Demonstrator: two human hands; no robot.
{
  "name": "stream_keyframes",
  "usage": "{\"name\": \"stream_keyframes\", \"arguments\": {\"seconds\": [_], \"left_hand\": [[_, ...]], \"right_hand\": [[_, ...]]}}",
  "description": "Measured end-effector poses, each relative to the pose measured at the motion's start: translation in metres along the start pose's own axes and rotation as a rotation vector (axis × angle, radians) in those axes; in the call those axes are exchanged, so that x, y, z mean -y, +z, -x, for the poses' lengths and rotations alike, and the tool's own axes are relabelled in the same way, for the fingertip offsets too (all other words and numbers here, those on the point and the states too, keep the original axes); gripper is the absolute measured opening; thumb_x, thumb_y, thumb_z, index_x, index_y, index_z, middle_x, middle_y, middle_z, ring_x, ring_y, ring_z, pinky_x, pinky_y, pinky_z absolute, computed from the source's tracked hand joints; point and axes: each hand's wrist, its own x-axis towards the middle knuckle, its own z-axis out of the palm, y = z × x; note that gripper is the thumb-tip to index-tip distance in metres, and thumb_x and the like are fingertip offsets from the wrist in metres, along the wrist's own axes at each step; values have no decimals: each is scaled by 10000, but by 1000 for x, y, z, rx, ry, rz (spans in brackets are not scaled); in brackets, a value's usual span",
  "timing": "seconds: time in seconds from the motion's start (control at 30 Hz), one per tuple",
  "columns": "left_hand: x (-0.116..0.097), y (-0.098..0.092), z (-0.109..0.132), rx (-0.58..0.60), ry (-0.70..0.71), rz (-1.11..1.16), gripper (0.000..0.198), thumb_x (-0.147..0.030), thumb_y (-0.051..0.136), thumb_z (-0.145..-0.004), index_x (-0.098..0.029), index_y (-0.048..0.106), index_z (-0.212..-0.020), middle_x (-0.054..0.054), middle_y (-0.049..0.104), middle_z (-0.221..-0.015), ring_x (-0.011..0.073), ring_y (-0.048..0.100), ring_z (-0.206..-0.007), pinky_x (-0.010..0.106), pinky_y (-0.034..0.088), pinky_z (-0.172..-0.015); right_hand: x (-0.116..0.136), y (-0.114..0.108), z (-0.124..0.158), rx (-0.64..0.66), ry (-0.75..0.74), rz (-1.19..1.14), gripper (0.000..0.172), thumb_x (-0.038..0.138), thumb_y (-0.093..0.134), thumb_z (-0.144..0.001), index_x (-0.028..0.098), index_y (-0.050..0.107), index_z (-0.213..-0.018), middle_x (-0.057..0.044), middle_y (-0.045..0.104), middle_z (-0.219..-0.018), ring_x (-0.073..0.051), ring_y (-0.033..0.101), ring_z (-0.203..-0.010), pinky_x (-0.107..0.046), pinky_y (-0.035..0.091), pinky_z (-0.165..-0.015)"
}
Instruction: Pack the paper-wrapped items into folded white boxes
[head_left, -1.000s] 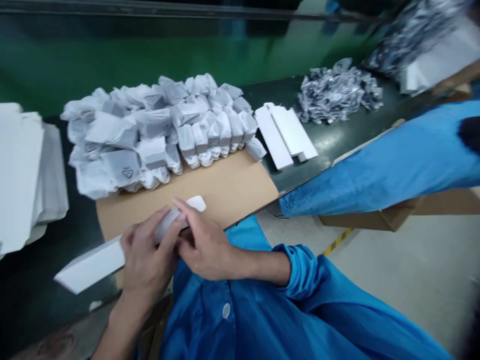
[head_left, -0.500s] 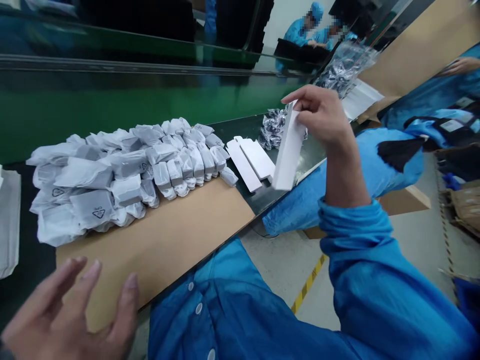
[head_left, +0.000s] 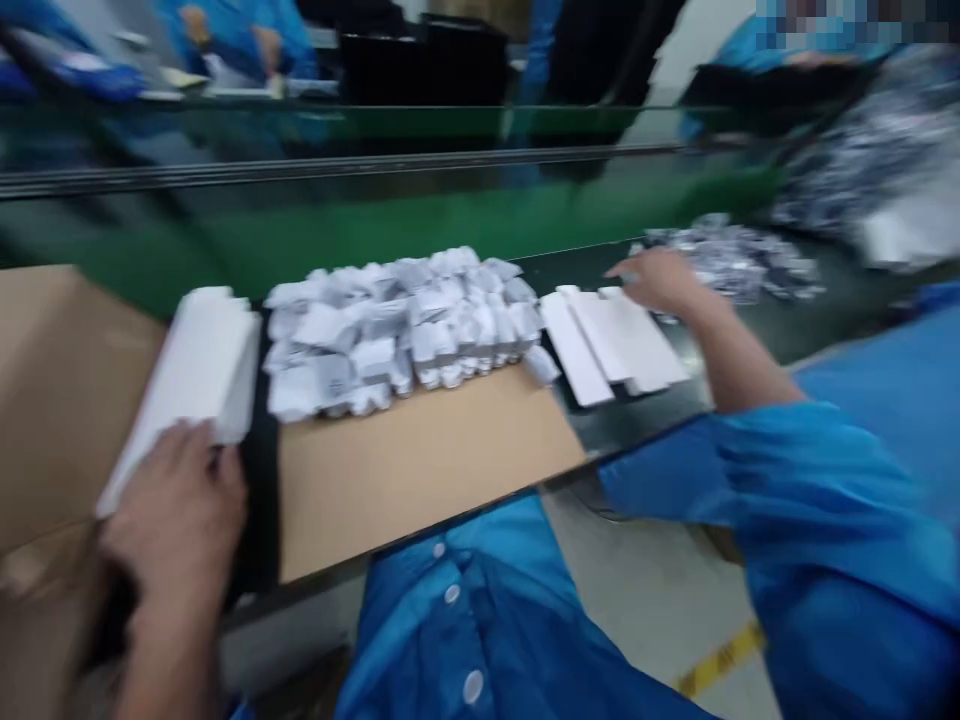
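Far left: open brown cardboard box [head_left: 71,390], cropped by the frame edge. Just right of it, stack of flat white cartons [head_left: 199,350] on the dark surface [head_left: 259,480], long axis running away from me.

My left grip [head_left: 180,510] is at the near end of that stack, palm down, fingers over the cartons. Motion blur there; can't tell whether I'm pinching one or only resting on them.

Middle: brown cardboard sheet [head_left: 427,475] flat on the surface, near edge along the surface's edge, right in front of my blue smock [head_left: 487,620]. On its far part, a piled block of white-wrapped packets [head_left: 390,320], several rows, packed tight. One packet [head_left: 541,366] sits at the block's near right corner, tilted.

Right of the sheet: three slim white boxes [head_left: 577,350] lying flat, side by side, roughly parallel, far ends angled left.

My right grip [head_left: 664,282] is at the far end of the rightmost ones, fingers loose, index finger sticking out left, nothing visible held. Contact with the box under it: can't tell.

Beyond my right wrist, heap of crinkled clear plastic [head_left: 742,262], on the surface. Far right: a co-worker's blue sleeve [head_left: 885,345], close to mine, blurred.
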Motion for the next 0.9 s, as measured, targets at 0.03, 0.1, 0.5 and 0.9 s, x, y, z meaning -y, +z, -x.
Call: {"name": "stream_keyframes", "arguments": {"seconds": [0.03, 0.1, 0.5, 0.9], "left_hand": [[4, 2, 0, -6, -71, -116, 395, -331, 433, -973, -189, 617, -1292, 164, 668, -1304, 409, 622, -1193, 633, 501, -933], [14, 5, 0, -40, -115, -232, 379, -304, 421, -983, -151, 660, -1234, 180, 707, -1228, 359, 672, -1123, 517, 544, -883], [30, -9, 3, -310, 28, -287, 308, -267, 518, -967, -155, 699, -1190, 155, 774, -1043, 254, 748, -892, 353, 555, -765], [-76, 5, 62, -325, 333, 203, 600, -294, 742, -845, -268, 507, -1397, 127, 684, -1290, 282, 667, -1189, 447, 591, -948]], "right_hand": [[11, 4, 5, -73, -22, -14, 239, 149, 544, -886, 50, 762, -872, -199, 745, -971, -204, 653, -964, -401, 421, -820], [44, 14, 24, -193, -124, -77, 271, 143, 550, -861, 116, 766, -1022, -207, 731, -1113, -257, 643, -1056, -475, 411, -858], [346, 111, 142, 603, -263, -1392, 337, 191, 572, -900, 165, 655, -1226, -59, 744, -993, -135, 696, -821, -284, 581, -765], [331, 109, 102, 447, -30, -1508, 264, 338, 672, -856, 125, 673, -1013, -87, 722, -1027, -217, 668, -916, -349, 552, -835]]}}
